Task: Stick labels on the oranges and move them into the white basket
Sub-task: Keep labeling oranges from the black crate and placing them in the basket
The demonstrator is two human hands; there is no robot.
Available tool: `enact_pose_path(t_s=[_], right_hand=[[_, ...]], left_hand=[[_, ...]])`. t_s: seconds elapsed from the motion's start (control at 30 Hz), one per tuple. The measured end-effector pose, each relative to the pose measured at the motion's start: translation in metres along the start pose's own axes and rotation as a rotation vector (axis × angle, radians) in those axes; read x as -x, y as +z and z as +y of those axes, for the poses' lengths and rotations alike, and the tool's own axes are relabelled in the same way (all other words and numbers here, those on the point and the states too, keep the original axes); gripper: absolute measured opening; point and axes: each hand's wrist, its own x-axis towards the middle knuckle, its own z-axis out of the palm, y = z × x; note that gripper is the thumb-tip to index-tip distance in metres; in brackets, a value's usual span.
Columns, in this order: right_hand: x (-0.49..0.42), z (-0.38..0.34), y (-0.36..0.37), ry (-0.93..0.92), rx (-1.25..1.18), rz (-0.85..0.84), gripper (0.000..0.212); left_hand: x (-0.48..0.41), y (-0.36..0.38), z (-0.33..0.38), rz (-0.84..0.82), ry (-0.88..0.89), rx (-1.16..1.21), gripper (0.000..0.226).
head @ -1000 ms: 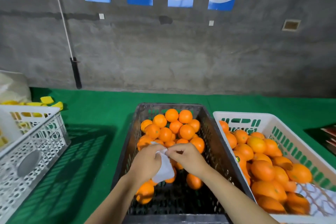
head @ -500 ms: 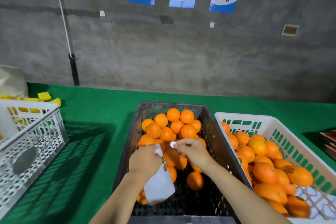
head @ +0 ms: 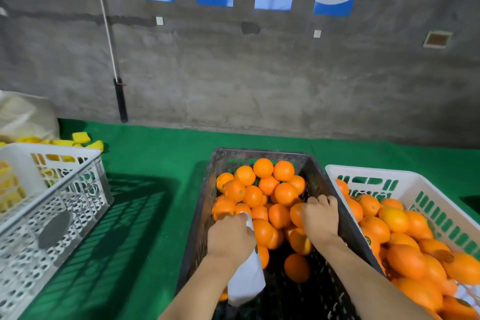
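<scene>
A black crate (head: 259, 152) in front of me holds a heap of oranges (head: 262, 189). My left hand (head: 230, 238) grips a white label sheet (head: 246, 283) that hangs down over the crate's near left part. My right hand (head: 320, 219) lies over an orange (head: 296, 213) by the crate's right wall, with its fingers curled round the fruit. The white basket (head: 363, 171) with green slots stands to the right, touching the crate, and is filled with oranges (head: 392, 219), some showing small stickers.
A white lattice crate (head: 57, 197) with yellow pieces (head: 81, 137) behind it stands at the left on the green table cover (head: 155, 163). A grey concrete wall with posters rises behind the table. A black-handled rod (head: 120, 101) leans against it.
My right hand, which pinched a small label near the sheet, has moved right and come down on an orange by the crate's right wall. My left hand has stayed put with the sheet.
</scene>
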Motion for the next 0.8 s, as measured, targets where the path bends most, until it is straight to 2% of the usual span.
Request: enact_pose_path(t_s=[0.13, 0.27, 0.33, 0.5, 0.73, 0.8], right_hand=[[0.004, -0.003, 0.005, -0.026, 0.003, -0.033, 0.014], [0.006, -0.004, 0.008, -0.044, -0.037, 0.029, 0.028], [0.007, -0.004, 0.014, -0.057, -0.012, -0.043, 0.017], [0.010, -0.008, 0.022, -0.049, -0.073, -0.082, 0.025], [0.010, -0.009, 0.023, 0.025, -0.226, -0.213, 0.048], [0.009, -0.011, 0.021, 0.031, -0.238, -0.222, 0.044]], left_hand=[[-0.003, 0.001, 0.003, 0.001, 0.015, 0.002, 0.012], [-0.002, 0.002, 0.002, 0.019, 0.023, 0.012, 0.013], [-0.002, 0.004, 0.001, 0.022, 0.041, 0.004, 0.009], [-0.003, 0.005, 0.001, 0.024, 0.039, -0.003, 0.018], [-0.002, 0.005, 0.001, 0.030, 0.034, 0.024, 0.013], [-0.003, 0.006, 0.000, 0.022, 0.034, 0.031, 0.014]])
